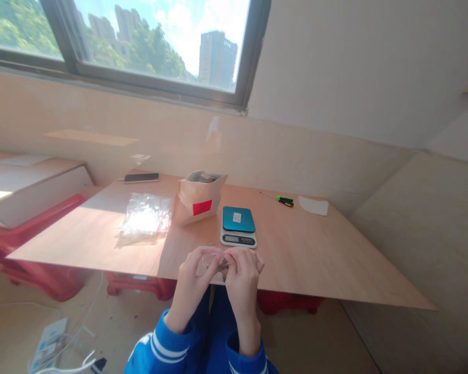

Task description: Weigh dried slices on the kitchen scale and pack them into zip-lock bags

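At the table's near edge, my left hand (194, 279) and my right hand (243, 275) meet, thumbs and fingertips pinched together. Between them is a small clear plastic bag (221, 269) with something brownish in it, too small to make out; both hands grip its upper edge. Just beyond my fingers sits a kitchen scale (238, 226) with a blue plate and a dark display strip. Left of the scale an open kraft paper pouch (199, 198) stands upright, with a red label on its front. A pile of clear plastic bags (145, 215) lies farther left in bright sunlight.
A phone (141, 177) rests at the table's back left. Toward the back right are a screwdriver (283, 200) with a green and black handle and a white paper piece (314, 205). Red stools (140, 283) stand under the wooden tabletop (327, 254). A power strip (49, 340) and cables lie on the floor.
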{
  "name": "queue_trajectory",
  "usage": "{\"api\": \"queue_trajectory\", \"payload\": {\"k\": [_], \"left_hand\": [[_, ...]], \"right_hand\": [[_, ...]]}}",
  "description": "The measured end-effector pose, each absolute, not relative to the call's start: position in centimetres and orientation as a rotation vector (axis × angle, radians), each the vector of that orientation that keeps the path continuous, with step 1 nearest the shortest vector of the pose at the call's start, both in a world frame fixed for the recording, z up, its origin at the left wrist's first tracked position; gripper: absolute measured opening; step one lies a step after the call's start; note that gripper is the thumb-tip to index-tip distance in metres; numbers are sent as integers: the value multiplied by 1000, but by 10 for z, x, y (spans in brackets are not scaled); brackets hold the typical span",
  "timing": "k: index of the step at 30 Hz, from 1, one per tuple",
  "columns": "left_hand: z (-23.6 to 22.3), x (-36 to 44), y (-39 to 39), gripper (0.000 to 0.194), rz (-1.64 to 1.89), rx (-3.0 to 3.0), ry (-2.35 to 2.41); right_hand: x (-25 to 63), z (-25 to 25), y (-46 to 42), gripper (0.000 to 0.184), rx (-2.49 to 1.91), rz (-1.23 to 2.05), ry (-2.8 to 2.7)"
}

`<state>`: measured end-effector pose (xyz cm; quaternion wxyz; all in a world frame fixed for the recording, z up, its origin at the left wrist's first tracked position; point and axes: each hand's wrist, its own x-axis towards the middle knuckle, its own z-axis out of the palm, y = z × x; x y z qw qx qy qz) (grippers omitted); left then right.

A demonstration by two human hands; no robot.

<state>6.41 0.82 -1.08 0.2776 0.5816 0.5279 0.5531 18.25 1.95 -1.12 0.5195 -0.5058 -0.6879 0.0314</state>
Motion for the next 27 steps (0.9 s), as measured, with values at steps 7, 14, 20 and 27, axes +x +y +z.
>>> {"api": "queue_trajectory", "payload": {"k": [7, 14, 20, 27], "left_hand": [[-11, 62, 9, 15, 1476, 1756, 1447], [-13, 64, 7, 8, 1629, 1882, 1576], [-14, 54, 7, 10, 1669, 1743, 1570], [-12, 51, 8, 12, 1590, 1657, 1376]], "right_hand": [[178, -16, 21, 21, -1242, 65, -1628], [174, -18, 21, 18, -1230, 128, -1642], [184, -18, 27, 12, -1115, 202, -1713], [191, -20, 28, 17, -1053, 141, -1699]]}}
